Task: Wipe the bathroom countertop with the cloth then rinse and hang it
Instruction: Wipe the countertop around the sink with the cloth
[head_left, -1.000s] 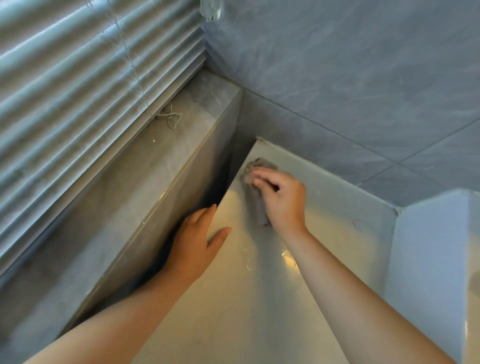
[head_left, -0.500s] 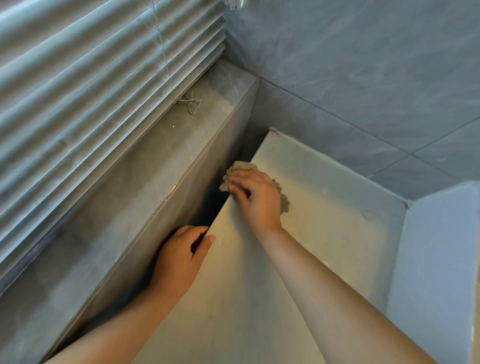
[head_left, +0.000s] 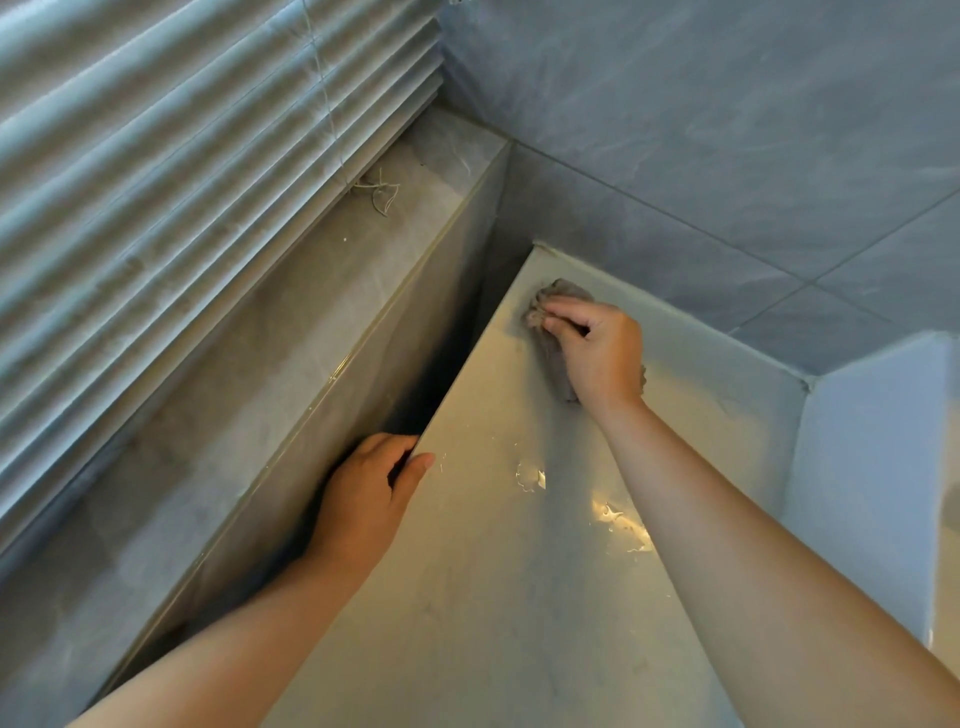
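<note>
A glossy beige countertop (head_left: 488, 597) runs away from me into a tiled corner. My right hand (head_left: 597, 351) presses a crumpled grey cloth (head_left: 558, 293) flat on the counter near its far corner; most of the cloth is hidden under the palm and fingers. My left hand (head_left: 363, 499) grips the counter's left edge, thumb on top and fingers curled down over the side into the dark gap. Wet patches (head_left: 618, 514) glint on the counter near my right forearm.
A grey stone window ledge (head_left: 249, 374) runs along the left, higher than the counter, with closed blinds (head_left: 171, 171) above and a blind cord (head_left: 382, 195) lying on it. Grey wall tiles (head_left: 727, 130) rise behind. A pale upright panel (head_left: 872, 467) bounds the counter's right side.
My right hand has slid the cloth from the counter's left edge back to the right, toward the far corner. My left hand stays on the left edge.
</note>
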